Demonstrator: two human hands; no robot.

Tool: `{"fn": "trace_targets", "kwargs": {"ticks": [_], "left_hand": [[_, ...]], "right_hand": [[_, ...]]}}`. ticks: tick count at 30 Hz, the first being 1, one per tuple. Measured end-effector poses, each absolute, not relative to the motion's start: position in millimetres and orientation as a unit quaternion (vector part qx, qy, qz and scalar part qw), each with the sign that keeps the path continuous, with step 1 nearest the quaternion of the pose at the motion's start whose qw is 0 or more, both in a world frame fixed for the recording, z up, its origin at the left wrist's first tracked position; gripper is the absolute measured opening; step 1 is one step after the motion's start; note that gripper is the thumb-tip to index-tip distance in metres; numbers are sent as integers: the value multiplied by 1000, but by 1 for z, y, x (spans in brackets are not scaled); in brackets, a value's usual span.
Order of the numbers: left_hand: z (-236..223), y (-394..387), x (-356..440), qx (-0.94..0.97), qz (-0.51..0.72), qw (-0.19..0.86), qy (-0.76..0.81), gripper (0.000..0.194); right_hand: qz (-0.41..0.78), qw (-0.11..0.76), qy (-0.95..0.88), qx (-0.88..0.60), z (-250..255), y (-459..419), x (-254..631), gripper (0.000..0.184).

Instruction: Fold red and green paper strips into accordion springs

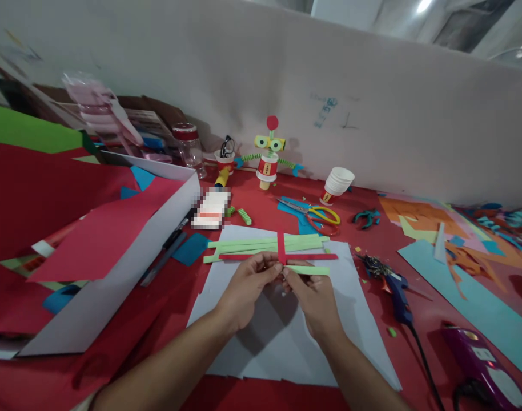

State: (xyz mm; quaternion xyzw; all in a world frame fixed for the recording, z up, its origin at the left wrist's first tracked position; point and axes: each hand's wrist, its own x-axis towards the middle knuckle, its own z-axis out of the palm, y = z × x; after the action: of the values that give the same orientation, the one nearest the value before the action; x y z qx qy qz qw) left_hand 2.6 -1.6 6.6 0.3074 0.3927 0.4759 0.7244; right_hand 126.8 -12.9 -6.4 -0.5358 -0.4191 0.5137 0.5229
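Over a white sheet (244, 354), both my hands meet with fingertips pinched close together. My left hand (246, 285) is closed on the lower end of an upright red paper strip (281, 242). My right hand (314, 299) pinches the end of a light green paper strip (308, 270), which points right and meets the red one at a corner. The exact join is partly hidden by my fingers. Just behind them, a long red strip (325, 257) lies crosswise beside a bundle of light green strips (244, 246).
A box (153, 234) of coloured paper stands left. Behind are a paper-cup robot figure (267, 167), stacked cups (338, 181), scissors (308, 211) and pliers (366, 218). A glue gun (396, 297) with its cord and a purple device (484, 365) lie right.
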Motion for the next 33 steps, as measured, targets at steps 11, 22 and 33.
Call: {"fn": "trace_targets", "kwargs": {"ticks": [11, 22, 33], "left_hand": [[10, 7, -14, 333, 377, 783, 365, 18], [8, 4, -6, 306, 437, 748, 394, 19], [9, 3, -9, 237, 414, 794, 376, 17]], "right_hand": [[518, 424, -506, -544, 8, -11, 143, 9], [506, 447, -506, -537, 8, -11, 140, 18], [321, 446, -683, -481, 5, -13, 139, 17]]}}
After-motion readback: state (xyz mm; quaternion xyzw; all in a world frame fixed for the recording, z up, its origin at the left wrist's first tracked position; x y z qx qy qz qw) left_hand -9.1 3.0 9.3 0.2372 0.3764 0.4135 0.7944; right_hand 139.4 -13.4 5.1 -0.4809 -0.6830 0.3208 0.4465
